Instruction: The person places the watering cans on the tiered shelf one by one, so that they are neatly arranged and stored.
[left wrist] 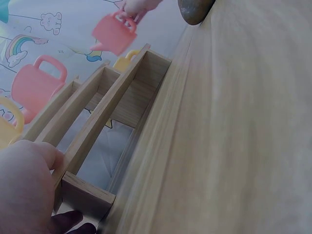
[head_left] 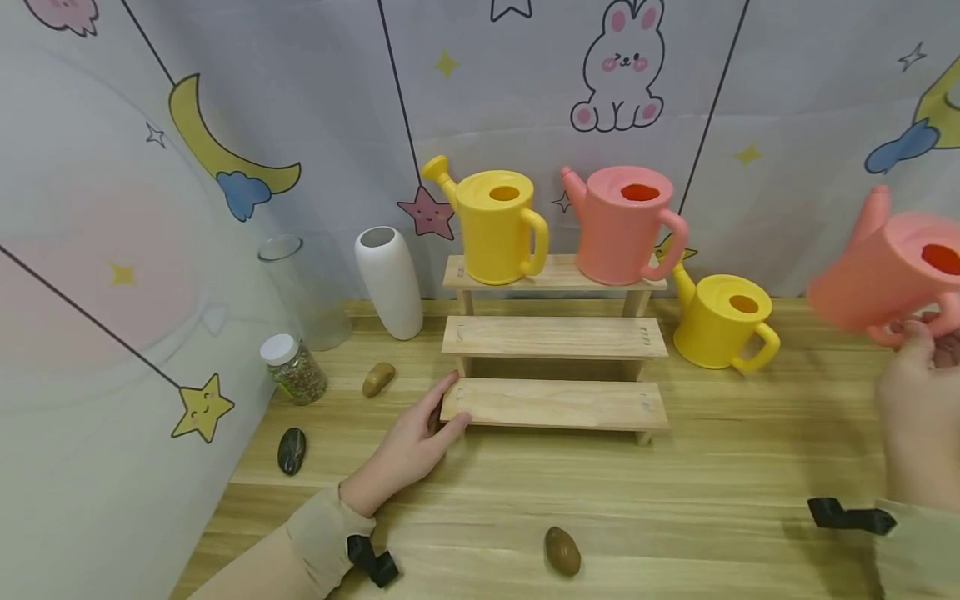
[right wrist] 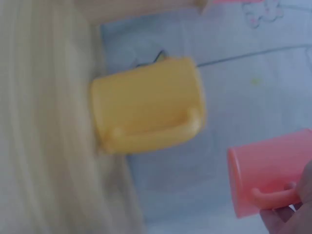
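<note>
My right hand [head_left: 918, 371] grips the handle of a pink watering can [head_left: 900, 267], held up in the air at the far right with its spout upward. In the right wrist view the fingers wrap the handle of that same can [right wrist: 273, 168]. My left hand [head_left: 408, 442] holds the left end of the lowest step of a three-tier wooden stand [head_left: 555, 403], thumb on the front edge. On the top step stand a yellow watering can [head_left: 491, 225] and another pink watering can [head_left: 621, 229]. A second yellow watering can [head_left: 716, 321] stands on the table right of the stand.
Left of the stand are a white vase [head_left: 393, 287], a clear glass vase [head_left: 307, 292], a white-lidded jar [head_left: 294, 371], a tan stone [head_left: 378, 379] and a black stone [head_left: 292, 451]. A brown stone [head_left: 562, 551] lies near the front. A printed curtain [head_left: 300, 83] hangs behind.
</note>
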